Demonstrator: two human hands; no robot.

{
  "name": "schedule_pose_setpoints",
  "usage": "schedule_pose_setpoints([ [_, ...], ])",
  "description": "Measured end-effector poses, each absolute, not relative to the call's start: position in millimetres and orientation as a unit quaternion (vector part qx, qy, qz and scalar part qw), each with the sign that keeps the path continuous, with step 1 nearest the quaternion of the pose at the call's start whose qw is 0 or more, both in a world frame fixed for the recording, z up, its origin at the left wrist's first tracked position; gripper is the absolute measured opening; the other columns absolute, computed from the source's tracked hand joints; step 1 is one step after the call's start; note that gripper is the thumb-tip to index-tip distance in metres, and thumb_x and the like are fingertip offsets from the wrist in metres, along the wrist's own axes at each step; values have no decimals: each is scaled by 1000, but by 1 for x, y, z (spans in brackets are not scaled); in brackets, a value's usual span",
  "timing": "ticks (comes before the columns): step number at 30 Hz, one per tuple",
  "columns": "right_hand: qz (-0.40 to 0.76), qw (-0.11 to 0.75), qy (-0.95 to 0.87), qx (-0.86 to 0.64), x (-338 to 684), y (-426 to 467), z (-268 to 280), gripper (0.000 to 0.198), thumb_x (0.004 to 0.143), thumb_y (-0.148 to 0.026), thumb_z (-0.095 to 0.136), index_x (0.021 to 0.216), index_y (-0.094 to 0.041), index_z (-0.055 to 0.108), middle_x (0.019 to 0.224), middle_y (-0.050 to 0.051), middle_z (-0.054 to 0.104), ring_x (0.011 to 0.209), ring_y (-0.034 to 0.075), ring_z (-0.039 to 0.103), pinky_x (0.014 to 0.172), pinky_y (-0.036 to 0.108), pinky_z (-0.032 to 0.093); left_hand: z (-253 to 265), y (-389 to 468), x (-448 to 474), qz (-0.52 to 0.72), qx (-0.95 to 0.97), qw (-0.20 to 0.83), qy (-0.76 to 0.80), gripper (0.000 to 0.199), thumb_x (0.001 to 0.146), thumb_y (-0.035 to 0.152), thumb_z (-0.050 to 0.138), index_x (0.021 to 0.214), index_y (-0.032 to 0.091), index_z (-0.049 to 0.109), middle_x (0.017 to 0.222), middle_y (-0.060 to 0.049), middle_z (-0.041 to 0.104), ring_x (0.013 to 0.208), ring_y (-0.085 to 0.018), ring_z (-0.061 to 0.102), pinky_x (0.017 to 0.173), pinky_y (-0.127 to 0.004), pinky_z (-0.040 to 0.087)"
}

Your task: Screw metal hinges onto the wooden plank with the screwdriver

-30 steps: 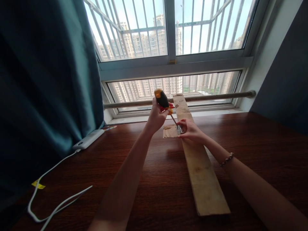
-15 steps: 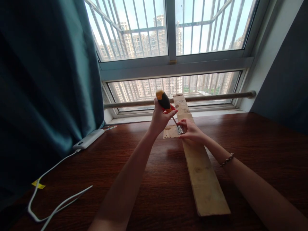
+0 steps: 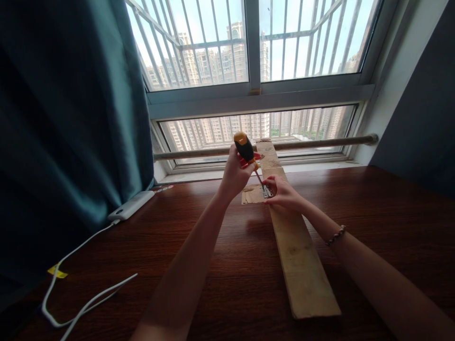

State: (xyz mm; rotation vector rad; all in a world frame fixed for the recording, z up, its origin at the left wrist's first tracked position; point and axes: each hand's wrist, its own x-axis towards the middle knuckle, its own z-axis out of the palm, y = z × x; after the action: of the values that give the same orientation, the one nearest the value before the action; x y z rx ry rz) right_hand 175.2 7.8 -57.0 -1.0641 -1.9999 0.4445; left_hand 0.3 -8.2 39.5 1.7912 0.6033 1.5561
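Observation:
My left hand (image 3: 236,171) is closed round a screwdriver (image 3: 244,147) with a yellow and black handle. Its shaft slants down to the right, and the tip meets a small metal hinge (image 3: 267,191). Thumb and fingers of my right hand (image 3: 283,193) pinch the hinge from the right side. Under the hinge lies a long wooden board (image 3: 303,255), which runs from near me toward the window. A short wooden piece (image 3: 251,194) sticks out to the left beneath the hinge. Any screw at the tip is too small to make out.
The boards lie on a dark red-brown wooden tabletop (image 3: 149,241). A white power strip (image 3: 131,205) and its white cable (image 3: 88,232) are on the left, with a yellow tag (image 3: 57,271). A blue curtain (image 3: 106,118) hangs there; behind the table a rail (image 3: 320,142) crosses the window.
The screwdriver handle has shifted slightly right and become a little more upright, and the left hand's fingers have changed their hold on it. My right hand and the boards stay put.

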Motion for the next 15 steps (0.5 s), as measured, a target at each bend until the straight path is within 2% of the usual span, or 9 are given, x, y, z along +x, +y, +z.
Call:
schedule_pose_setpoints([
  [6, 170, 400, -794, -426, 176, 8, -57, 62, 50, -32, 79, 105, -18, 53, 110, 7, 49, 106, 26, 48, 94, 41, 40, 36, -8, 7, 625, 665, 331, 241, 35, 67, 16, 63, 86, 20, 34, 74, 3, 54, 70, -14, 61, 64, -29, 48],
  [11, 172, 399, -796, -422, 176, 9, -58, 61, 51, -31, 79, 105, -19, 54, 113, 7, 48, 107, 26, 48, 94, 42, 39, 35, -10, 7, 618, 663, 382, 182, 37, 69, 13, 61, 87, 22, 30, 88, 0, 57, 78, -15, 64, 69, -29, 49],
  [15, 177, 397, -794, -425, 176, 7, -56, 63, 52, -30, 79, 108, -17, 51, 113, 8, 51, 107, 26, 49, 95, 41, 39, 43, -8, -2, 669, 607, 383, 191, 29, 71, 18, 60, 87, 21, 36, 80, 1, 59, 78, -14, 64, 70, -28, 49],
])
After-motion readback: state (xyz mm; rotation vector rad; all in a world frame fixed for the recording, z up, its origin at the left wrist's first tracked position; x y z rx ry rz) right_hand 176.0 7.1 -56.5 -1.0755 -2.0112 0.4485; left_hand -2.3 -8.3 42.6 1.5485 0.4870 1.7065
